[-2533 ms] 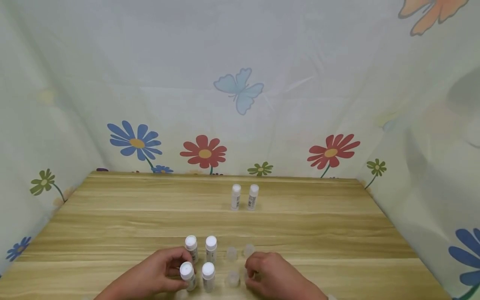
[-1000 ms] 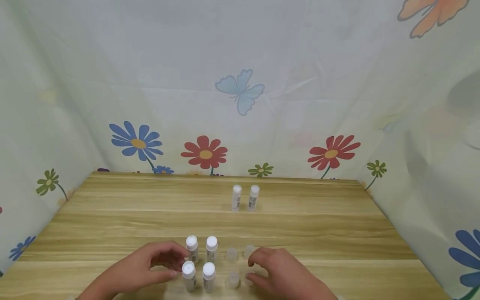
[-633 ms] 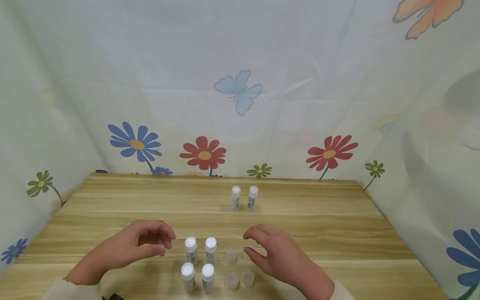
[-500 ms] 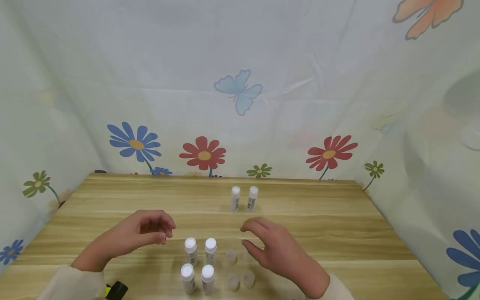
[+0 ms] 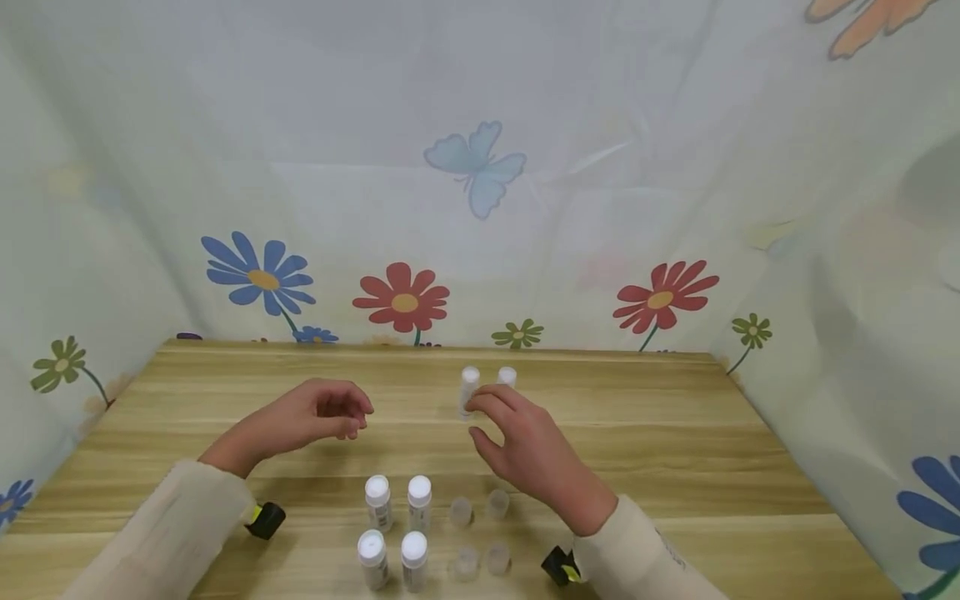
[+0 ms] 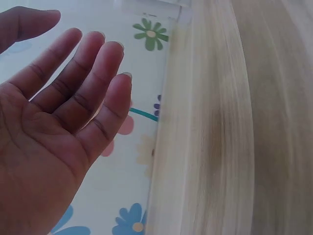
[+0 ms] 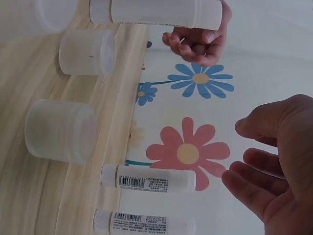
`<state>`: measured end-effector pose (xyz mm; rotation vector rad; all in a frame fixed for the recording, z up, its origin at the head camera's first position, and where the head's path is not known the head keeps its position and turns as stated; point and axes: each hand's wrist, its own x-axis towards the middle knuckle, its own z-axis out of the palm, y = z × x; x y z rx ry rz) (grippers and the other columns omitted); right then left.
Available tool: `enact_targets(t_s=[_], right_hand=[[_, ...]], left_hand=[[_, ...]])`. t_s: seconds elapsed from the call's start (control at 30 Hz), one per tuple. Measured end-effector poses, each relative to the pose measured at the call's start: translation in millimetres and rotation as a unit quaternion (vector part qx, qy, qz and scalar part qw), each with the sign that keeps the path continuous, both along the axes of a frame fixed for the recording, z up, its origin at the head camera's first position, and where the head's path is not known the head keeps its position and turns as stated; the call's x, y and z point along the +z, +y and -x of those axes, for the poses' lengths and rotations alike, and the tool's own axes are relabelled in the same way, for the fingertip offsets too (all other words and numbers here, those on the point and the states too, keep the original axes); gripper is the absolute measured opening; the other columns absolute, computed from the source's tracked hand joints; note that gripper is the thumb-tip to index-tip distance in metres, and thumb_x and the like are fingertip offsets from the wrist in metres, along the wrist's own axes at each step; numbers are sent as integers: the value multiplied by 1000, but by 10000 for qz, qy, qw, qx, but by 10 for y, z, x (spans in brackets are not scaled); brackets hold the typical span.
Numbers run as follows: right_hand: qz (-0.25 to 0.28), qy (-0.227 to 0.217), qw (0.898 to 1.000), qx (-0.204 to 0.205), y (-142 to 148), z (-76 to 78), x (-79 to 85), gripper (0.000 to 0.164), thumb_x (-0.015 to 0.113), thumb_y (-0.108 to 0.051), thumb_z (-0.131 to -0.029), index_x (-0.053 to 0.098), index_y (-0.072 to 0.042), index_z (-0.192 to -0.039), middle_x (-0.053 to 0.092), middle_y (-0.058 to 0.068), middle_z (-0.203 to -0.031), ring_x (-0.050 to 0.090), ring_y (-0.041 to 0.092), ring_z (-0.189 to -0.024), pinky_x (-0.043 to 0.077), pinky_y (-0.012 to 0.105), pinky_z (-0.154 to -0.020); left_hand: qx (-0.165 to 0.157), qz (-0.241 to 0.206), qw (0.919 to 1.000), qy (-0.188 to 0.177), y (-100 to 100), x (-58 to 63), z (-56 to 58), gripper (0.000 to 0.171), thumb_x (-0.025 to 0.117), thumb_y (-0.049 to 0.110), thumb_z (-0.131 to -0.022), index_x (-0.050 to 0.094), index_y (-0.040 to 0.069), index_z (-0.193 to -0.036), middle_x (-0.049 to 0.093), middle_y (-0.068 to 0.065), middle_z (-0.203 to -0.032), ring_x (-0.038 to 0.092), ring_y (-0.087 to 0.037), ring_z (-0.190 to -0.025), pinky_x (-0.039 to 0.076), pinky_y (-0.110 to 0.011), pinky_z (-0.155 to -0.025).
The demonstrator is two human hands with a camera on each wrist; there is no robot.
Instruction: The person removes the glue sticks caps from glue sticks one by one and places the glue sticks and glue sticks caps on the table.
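Both hands hover over the table with loosely bent fingers and hold nothing. My right hand (image 5: 525, 442) is just in front of two upright white tubes that look like glue sticks; the left one (image 5: 469, 390) shows, the right one (image 5: 507, 377) is partly hidden behind the fingers. In the right wrist view their barcode labels show on the nearer tube (image 7: 151, 178) and its neighbour (image 7: 146, 223), apart from that hand. My left hand (image 5: 318, 412) is behind and left of several similar upright tubes (image 5: 419, 500). Right of those stand several small translucent caps (image 5: 461, 512).
The wood-grain table (image 5: 675, 433) meets a flower-patterned cloth (image 5: 570, 250) at its back and sides. A black piece with yellow (image 5: 266, 521) is by the left sleeve, and a similar black piece (image 5: 558, 567) by the right sleeve.
The left hand has come away from the front tubes and the right hand from the caps. Both have moved toward the back, the right one up to the two far tubes.
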<state>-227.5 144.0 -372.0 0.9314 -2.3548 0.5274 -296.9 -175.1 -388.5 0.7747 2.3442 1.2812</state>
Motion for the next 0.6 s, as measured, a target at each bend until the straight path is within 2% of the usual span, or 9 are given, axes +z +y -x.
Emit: enact_targets(t_s=[0.17,0.27,0.43,0.6], right_hand=[[68,123,9999,12,-59,116,-13,30,77,-9,-80,63,-10,-106,63,3,-108,65,13,-90,57,27,-74],[116,174,9998,-43,-85,184,-21,28,77,-8,-80,64,-9,-105,63,5,-108,65,14,-86,56,27,-71],[106,114,9993,-338,-116,288,-19,27,75,-9,-82,65,-8,-107,64,8,-112,66,19,-92,58,31,-74],[37,11,9987,-502,-155,382,-6,29,74,-11,-84,64,-8,-112,62,8,-115,65,20,-95,58,32,-76]], left_hand=[[-54,78,9999,83,131,-27,158,29,68,22,-91,62,6,-114,65,-17,-104,62,-24,-91,57,-34,-80],[-56,133,9998,149,205,-22,247,29,69,24,-90,62,8,-114,65,-13,-104,61,-24,-92,55,-33,-79],[-50,267,9994,199,335,0,390,32,70,26,-89,61,14,-117,65,-7,-105,61,-20,-98,54,-35,-85],[-86,331,9992,202,448,-27,539,40,72,28,-87,58,18,-123,65,-11,-111,62,-18,-105,52,-41,-96]])
